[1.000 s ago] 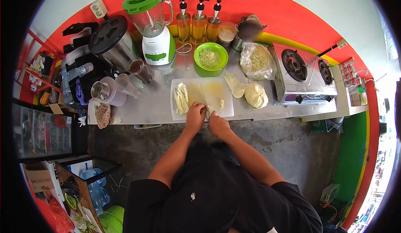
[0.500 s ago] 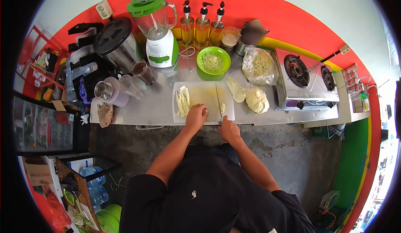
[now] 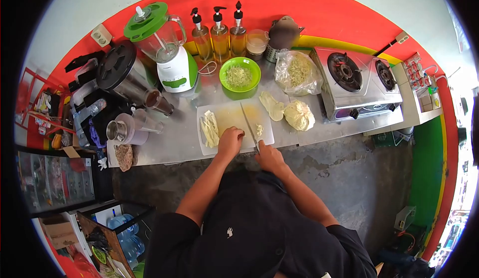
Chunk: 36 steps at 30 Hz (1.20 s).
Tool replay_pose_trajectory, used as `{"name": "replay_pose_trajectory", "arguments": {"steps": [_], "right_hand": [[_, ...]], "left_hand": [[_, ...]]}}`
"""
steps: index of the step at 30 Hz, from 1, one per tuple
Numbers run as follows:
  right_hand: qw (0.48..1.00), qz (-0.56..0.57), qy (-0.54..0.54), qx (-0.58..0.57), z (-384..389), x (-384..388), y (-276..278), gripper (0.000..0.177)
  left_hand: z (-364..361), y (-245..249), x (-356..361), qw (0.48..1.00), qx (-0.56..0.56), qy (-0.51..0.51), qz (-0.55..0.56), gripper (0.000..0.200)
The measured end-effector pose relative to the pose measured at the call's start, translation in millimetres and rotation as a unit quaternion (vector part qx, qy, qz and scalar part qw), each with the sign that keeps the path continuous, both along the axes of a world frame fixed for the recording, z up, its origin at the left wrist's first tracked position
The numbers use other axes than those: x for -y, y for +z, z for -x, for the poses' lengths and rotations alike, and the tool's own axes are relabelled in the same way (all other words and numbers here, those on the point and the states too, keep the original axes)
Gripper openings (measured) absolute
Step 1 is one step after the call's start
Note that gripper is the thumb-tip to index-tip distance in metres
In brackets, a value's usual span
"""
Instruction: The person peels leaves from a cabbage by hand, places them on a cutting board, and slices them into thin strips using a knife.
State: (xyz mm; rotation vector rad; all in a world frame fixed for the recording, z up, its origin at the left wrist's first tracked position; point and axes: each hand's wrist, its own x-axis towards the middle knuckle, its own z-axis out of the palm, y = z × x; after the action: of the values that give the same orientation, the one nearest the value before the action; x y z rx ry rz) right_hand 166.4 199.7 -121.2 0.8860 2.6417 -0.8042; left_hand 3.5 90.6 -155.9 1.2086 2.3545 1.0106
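A white cutting board lies at the counter's front edge, with a stack of pale cabbage strips on its left side. My left hand rests on the board's near part, its fingers curled; what they hold, if anything, is hidden. My right hand grips the handle of a knife, whose blade points away across the board. Small cut cabbage pieces lie just right of the blade. Behind the board is a green bowl of shredded cabbage. A cabbage head and a loose leaf sit to the right.
A bag of shredded cabbage stands left of the gas stove. Along the back are a blender, pump bottles and a steel strainer. Cups and a large dark-lidded container fill the left side.
The view has turned slightly, shifting the counter and its items. The knife blade now slants to the left instead of pointing nearly straight ahead. Both hands stay near the board's front edge.
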Motion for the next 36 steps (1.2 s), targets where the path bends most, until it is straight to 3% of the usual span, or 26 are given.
{"name": "replay_pose_trajectory", "arguments": {"steps": [2, 10, 15, 21, 23, 30, 36], "right_hand": [[0.999, -0.001, 0.042, -0.016, 1, 7, -2, 0.038], [0.999, 0.015, 0.037, 0.011, 9, 24, 1, 0.039], [0.998, -0.017, 0.043, 0.052, 10, 35, 2, 0.037], [0.998, -0.024, 0.030, 0.052, 24, 28, -6, 0.041], [0.996, -0.011, 0.070, 0.059, 23, 24, 2, 0.043], [0.995, -0.029, 0.061, 0.078, 18, 38, -1, 0.038], [0.997, -0.027, 0.051, 0.050, 27, 27, -12, 0.044]], "left_hand": [[-5, -5, 6, 0.999, -0.007, 0.003, -0.031, 0.009], [-15, -16, 23, 0.993, -0.010, 0.031, -0.111, 0.010], [-20, -19, 26, 0.983, -0.117, 0.001, -0.139, 0.018], [-22, -20, 24, 0.977, -0.161, 0.008, -0.142, 0.019], [-23, -18, 24, 0.978, -0.157, 0.010, -0.138, 0.018], [-21, -16, 25, 0.979, -0.122, 0.017, -0.161, 0.012], [-21, -15, 27, 0.981, -0.083, 0.011, -0.173, 0.011]]}}
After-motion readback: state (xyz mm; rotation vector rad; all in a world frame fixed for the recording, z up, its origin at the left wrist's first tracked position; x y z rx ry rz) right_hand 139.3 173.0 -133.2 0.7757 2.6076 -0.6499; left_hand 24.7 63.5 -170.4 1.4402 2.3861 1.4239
